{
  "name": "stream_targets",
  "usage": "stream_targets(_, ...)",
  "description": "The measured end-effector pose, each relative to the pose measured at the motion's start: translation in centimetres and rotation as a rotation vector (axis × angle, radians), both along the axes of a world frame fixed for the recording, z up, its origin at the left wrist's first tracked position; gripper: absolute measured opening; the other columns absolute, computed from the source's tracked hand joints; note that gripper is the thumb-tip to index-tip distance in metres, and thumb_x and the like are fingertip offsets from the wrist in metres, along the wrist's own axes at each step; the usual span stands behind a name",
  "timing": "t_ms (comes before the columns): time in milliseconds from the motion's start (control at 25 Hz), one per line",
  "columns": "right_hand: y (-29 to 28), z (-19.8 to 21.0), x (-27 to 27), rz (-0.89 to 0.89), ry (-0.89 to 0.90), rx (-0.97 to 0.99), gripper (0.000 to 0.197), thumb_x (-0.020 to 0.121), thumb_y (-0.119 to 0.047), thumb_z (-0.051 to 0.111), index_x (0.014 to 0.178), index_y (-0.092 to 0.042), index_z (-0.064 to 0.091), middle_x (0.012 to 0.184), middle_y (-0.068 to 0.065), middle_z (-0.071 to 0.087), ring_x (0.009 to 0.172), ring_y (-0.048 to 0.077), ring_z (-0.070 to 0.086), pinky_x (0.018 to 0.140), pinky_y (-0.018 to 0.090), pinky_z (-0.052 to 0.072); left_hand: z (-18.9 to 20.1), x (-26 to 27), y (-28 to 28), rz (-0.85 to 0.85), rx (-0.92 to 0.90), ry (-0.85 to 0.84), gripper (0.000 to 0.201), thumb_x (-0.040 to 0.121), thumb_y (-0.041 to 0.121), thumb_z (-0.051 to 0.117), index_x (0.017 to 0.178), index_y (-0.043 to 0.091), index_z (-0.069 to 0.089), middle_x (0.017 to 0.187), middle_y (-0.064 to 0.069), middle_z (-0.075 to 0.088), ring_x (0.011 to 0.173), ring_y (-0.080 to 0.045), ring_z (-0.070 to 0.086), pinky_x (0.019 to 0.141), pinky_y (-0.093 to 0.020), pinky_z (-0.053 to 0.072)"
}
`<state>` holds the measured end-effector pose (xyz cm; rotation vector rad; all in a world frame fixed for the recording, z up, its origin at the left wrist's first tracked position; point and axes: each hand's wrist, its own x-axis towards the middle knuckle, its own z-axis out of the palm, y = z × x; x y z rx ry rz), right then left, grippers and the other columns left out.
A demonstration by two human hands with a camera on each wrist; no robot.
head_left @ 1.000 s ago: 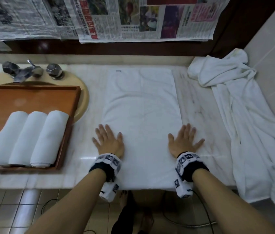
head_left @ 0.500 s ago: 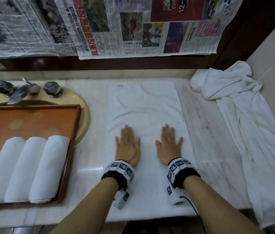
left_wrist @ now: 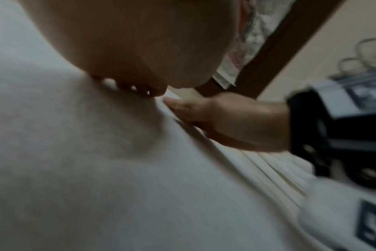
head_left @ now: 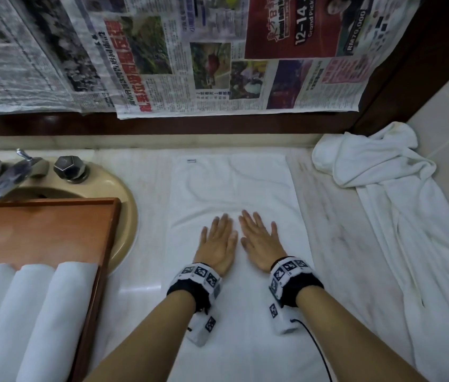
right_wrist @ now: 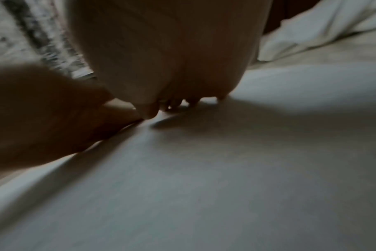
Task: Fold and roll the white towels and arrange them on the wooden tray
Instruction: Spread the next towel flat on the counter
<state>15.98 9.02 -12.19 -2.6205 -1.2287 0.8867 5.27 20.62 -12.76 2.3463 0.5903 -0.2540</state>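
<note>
White flat towel (head_left: 231,194) at centre; three white rolled towels (head_left: 25,312) at 8 o'clock on a reddish-brown wooden tray (head_left: 44,230). Beige basin (head_left: 124,188), black-and-white checker-patterned wristbands (head_left: 198,277).

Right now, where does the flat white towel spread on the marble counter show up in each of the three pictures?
Head: flat white towel lies centre frame, both hands pressing it, left hand, right hand.
Left wrist: it fills the lower left.
Right wrist: it fills the bottom and right.
Shared landmark: the newspaper sheets on the wall behind, top right of the left wrist view, upper left of the right wrist view.
</note>
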Motion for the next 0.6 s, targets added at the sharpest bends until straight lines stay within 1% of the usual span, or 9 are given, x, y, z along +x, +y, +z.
stream_targets(80,-1.9,-0.6,3.3,-0.189,-0.044,-0.113,0.060,0.105,-0.037,0.018,0.153,-0.019,-0.014,0.158,-0.005,-0.026,0.146,0.014,-0.021,0.117,0.052,-0.011,-0.9,-0.3,3.4,0.252,0.100,0.098,0.058,0.104,0.040,0.012,0.155,0.015,-0.004,0.161,0.001,-0.015,0.148,-0.014,-0.015,0.119,-0.037,-0.012)
stream_targets(160,-2.4,0.1,5.7,-0.399,-0.090,-0.247,0.065,0.103,-0.044,0.016,0.152,-0.016,-0.017,0.157,0.000,-0.030,0.145,0.017,-0.024,0.113,0.058,-0.014,0.1,0.3,5.5,0.572,0.068,0.214,0.063,0.104,0.043,0.012,0.154,0.009,-0.005,0.162,-0.005,-0.014,0.148,-0.018,-0.013,0.120,-0.041,-0.010)
stream_targets(200,-1.4,0.5,5.9,-0.395,-0.104,-0.238,0.067,0.103,-0.045,0.016,0.152,-0.014,-0.017,0.157,0.001,-0.029,0.145,0.019,-0.025,0.112,0.059,-0.015,1.1,1.5,5.2,0.610,0.005,0.181,0.065,0.104,0.043,0.013,0.154,0.007,-0.006,0.162,-0.006,-0.013,0.149,-0.019,-0.012,0.119,-0.041,-0.009)
stream_targets(240,0.1,0.7,5.5,-0.308,-0.114,-0.169,0.066,0.103,-0.043,0.017,0.152,-0.014,-0.016,0.158,0.001,-0.028,0.145,0.019,-0.024,0.112,0.058,-0.014,1.9,3.2,4.0,0.530,-0.041,0.091,0.064,0.104,0.043,0.013,0.154,0.007,-0.006,0.161,-0.005,-0.013,0.149,-0.019,-0.012,0.119,-0.040,-0.010)
stream_targets(320,3.0,0.6,5.0,-0.057,-0.053,-0.037,0.062,0.104,-0.039,0.020,0.154,-0.017,-0.010,0.159,-0.004,-0.023,0.146,0.018,-0.021,0.115,0.055,-0.012,1.8,6.5,1.3,0.200,-0.093,-0.033,0.059,0.105,0.040,0.011,0.154,0.013,-0.006,0.160,0.000,-0.015,0.148,-0.015,-0.014,0.117,-0.035,-0.012)
stream_targets(400,2.8,0.0,6.0,0.033,-0.020,-0.029,0.062,0.104,-0.040,0.021,0.155,-0.020,-0.009,0.159,-0.007,-0.023,0.147,0.015,-0.019,0.116,0.053,-0.010,0.5,7.1,2.3,0.094,-0.062,0.000,0.056,0.105,0.037,0.011,0.155,0.015,-0.003,0.161,-0.001,-0.013,0.148,-0.014,-0.012,0.118,-0.035,-0.010)
stream_targets(440,1.7,-0.5,7.1,-0.005,-0.046,-0.064,0.063,0.104,-0.041,0.020,0.154,-0.020,-0.011,0.158,-0.006,-0.025,0.146,0.014,-0.020,0.116,0.053,-0.011,-0.2,6.6,4.0,0.181,0.000,0.047,0.056,0.105,0.036,0.011,0.155,0.014,-0.002,0.162,-0.002,-0.011,0.148,-0.014,-0.011,0.118,-0.036,-0.009)
stream_targets(560,-0.4,-0.3,10.1,-0.362,-0.099,-0.232,0.070,0.102,-0.050,0.016,0.152,-0.015,-0.017,0.157,-0.001,-0.029,0.146,0.015,-0.023,0.113,0.057,-0.013,-0.3,5.1,8.7,0.641,0.076,0.201,0.061,0.105,0.041,0.012,0.154,0.008,-0.002,0.162,-0.006,-0.010,0.149,-0.019,-0.010,0.120,-0.044,-0.007)
stream_targets(600,0.2,0.1,10.2,-0.399,-0.088,-0.218,0.070,0.102,-0.050,0.017,0.152,-0.014,-0.016,0.158,0.000,-0.028,0.146,0.017,-0.022,0.113,0.057,-0.013,0.5,5.5,8.5,0.678,0.050,0.182,0.063,0.104,0.042,0.013,0.154,0.006,-0.001,0.162,-0.007,-0.010,0.149,-0.020,-0.010,0.120,-0.045,-0.007)
